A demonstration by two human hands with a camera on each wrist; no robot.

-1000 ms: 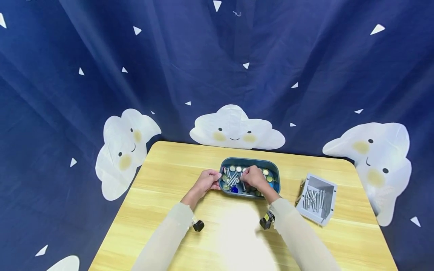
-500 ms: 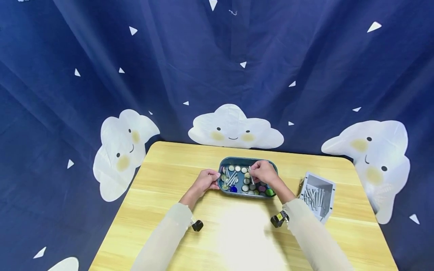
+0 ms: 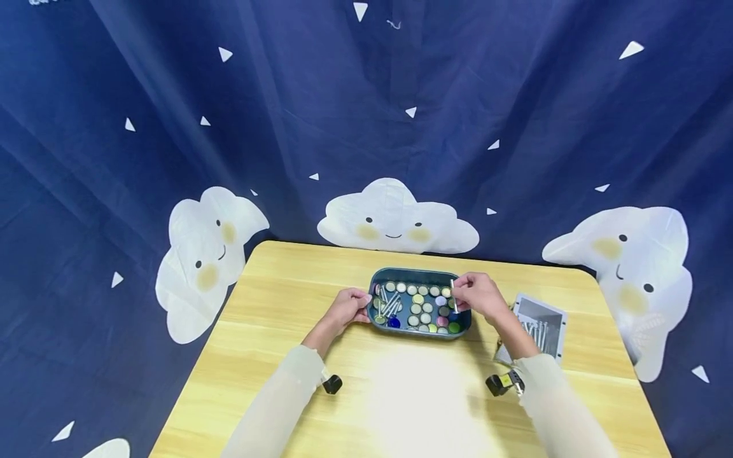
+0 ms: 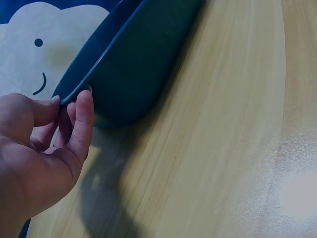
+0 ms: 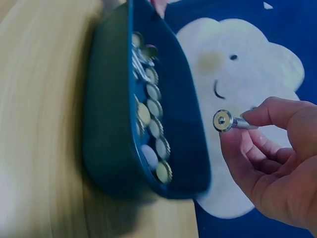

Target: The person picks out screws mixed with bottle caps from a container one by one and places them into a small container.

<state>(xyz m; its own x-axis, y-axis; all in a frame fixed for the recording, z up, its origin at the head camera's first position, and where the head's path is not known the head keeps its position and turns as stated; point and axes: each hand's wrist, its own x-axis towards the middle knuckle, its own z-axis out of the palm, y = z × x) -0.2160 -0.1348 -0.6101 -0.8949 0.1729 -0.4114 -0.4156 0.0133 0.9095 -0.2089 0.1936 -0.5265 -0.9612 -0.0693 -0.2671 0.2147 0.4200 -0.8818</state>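
A dark teal oblong tub (image 3: 420,333) stands on the table, with bottle caps (image 3: 414,320) and several silver bolts (image 3: 390,303) in it. My left hand (image 3: 346,307) pinches the tub's left end by the rim, thumb above and fingers against the outer wall in the left wrist view. My right hand (image 3: 480,294) is at the tub's right end. Its thumb and fingers pinch one silver bolt (image 5: 223,120), whose flat round head with a socket faces the right wrist camera.
To the right, a grey bin (image 3: 541,306) holds more silver bolts (image 3: 535,332); my right forearm partly covers it. The wooden table (image 3: 298,273) ends at a dark blue curtain (image 3: 286,127) printed with clouds.
My right hand has lifted a bolt from among the caps and moved right with it to the tub's right end. My left hand still grips the rim.
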